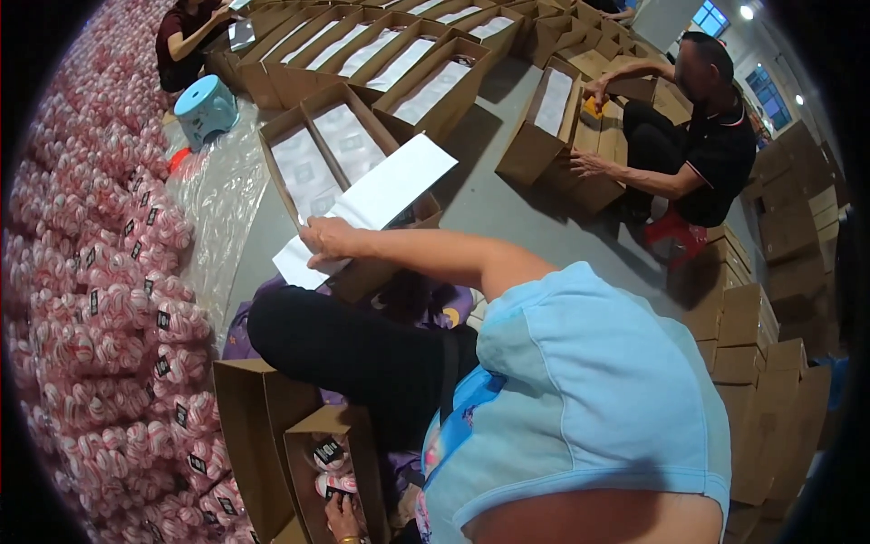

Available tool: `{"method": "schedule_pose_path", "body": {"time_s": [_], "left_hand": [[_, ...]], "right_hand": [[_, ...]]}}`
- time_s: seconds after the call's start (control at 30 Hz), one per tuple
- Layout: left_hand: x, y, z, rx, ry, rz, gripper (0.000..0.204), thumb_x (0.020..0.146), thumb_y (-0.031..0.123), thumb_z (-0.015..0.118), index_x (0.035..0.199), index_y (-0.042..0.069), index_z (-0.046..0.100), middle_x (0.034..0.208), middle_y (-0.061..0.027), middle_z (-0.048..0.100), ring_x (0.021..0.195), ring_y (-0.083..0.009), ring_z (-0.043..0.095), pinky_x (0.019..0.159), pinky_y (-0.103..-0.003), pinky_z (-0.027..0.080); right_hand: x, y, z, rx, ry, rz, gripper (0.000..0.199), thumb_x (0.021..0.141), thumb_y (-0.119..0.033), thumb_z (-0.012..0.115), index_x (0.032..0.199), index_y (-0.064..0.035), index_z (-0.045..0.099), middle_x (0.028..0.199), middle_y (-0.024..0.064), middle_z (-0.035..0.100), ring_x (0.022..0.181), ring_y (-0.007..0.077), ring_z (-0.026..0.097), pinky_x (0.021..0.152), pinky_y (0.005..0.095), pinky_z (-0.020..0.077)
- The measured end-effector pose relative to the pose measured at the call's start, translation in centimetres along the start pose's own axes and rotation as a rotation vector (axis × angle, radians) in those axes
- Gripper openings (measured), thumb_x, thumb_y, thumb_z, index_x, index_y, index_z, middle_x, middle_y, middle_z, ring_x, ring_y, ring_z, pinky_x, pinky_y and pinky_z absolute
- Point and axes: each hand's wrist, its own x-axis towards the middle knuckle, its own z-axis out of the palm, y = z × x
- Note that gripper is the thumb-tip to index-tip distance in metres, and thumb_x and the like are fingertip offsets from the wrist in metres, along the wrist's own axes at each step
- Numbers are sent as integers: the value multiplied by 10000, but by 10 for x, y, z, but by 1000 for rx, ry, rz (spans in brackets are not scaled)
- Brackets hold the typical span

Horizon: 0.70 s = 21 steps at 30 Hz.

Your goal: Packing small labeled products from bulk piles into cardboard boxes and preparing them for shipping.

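My right hand [331, 239] grips a white sheet [399, 186] by its lower left part. The sheet lies slanted across an open cardboard box [390, 138] holding two rows under white covers. At the bottom, my left hand [343, 519] reaches into a narrow cardboard box [326, 419]. Its fingers are on a clear-wrapped pack of red-and-white striped balls [339, 485] with a black label; part of the grip is hidden. Another ball pack [328, 451] sits above it in the same box.
A large heap of wrapped striped balls [100, 317] fills the left side. A blue stool [207, 111] stands beside plastic sheeting [213, 218]. Filled boxes [435, 86] line the back. A co-worker [707, 136] at right handles cartons; another person [186, 41] sits far left.
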Motion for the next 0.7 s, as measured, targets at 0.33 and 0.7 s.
{"method": "schedule_pose_path", "body": {"time_s": [0.33, 0.7], "left_hand": [[0, 34, -9, -50, -5, 6, 408, 878, 298, 564, 1173, 15, 561, 1142, -182, 548, 1042, -321, 541, 901, -360, 420], [-2, 37, -10, -27, 31, 0, 401, 864, 281, 577, 1164, 15, 568, 1144, -200, 539, 1063, -342, 526, 920, -372, 409]], "right_hand": [[4, 21, 3, 48, -25, -30, 176, 707, -205, 611, 817, -70, 630, 817, 137, 639, 805, 316, 614, 702, 408, 485], [-6, 14, -1, 45, 25, 6, 160, 714, -201, 609, 788, -60, 622, 815, 130, 646, 807, 309, 620, 687, 399, 484]]}}
